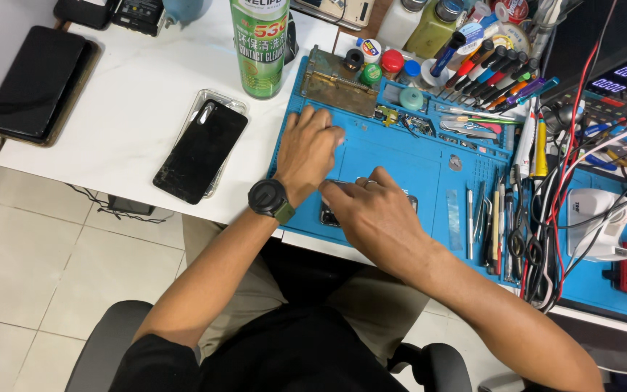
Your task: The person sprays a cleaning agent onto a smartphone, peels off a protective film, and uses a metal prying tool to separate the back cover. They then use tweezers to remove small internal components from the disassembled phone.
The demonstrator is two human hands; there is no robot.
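Phone (328,215) lay flat on blue mat (393,156), near front edge of desk, mostly hidden under right hand (375,214). Only dark corner with camera lenses showed at left, and sliver of dark edge at right of hand. Left hand (308,149) rested palm down on mat just behind phone, fingers spread toward mat's small compartments. Phone's face or back: could not tell.

**Counts on the repair bench**

Two hands are showing: the left hand (309,149) and the right hand (373,215). One black wristwatch (268,198) is sitting on the left wrist. One green spray can (259,45) is standing upright. One cracked black phone (200,150) is lying on the white table (125,94). One blue work mat (400,156) is lying under the hands.
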